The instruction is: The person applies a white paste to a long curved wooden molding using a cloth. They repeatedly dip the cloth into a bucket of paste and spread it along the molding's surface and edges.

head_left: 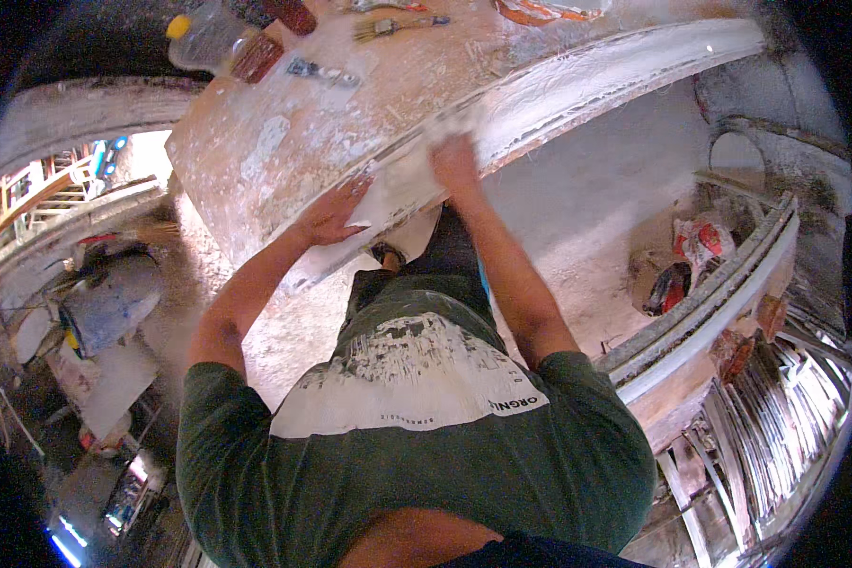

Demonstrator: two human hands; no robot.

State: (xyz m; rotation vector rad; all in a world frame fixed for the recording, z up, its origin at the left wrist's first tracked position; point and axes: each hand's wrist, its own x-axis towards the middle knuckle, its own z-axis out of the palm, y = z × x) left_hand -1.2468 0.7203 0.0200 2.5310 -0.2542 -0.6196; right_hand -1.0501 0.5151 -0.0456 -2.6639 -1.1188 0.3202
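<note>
A long white plaster-like strip (625,80) runs along the near edge of a paint-spattered tabletop (256,180). My left hand (336,210) lies on the strip's left part, fingers stretched out and thumb apart. Farther along, my right hand (455,163) is bent over the same strip. Its fingers look closed, but motion smears their tips, and a whitish blur beyond them hides whatever they may hold. A flat brush (402,26) and a smaller tool with a pale blade (322,71) lie on the tabletop beyond my hands.
At the far left of the tabletop is a clear plastic bottle (202,38) with a yellow cap. An orange and white bag (549,9) lies at the far edge. To the right, a white-edged beam (710,293) stands near stacked thin strips (762,435). Clutter (109,303) fills the left.
</note>
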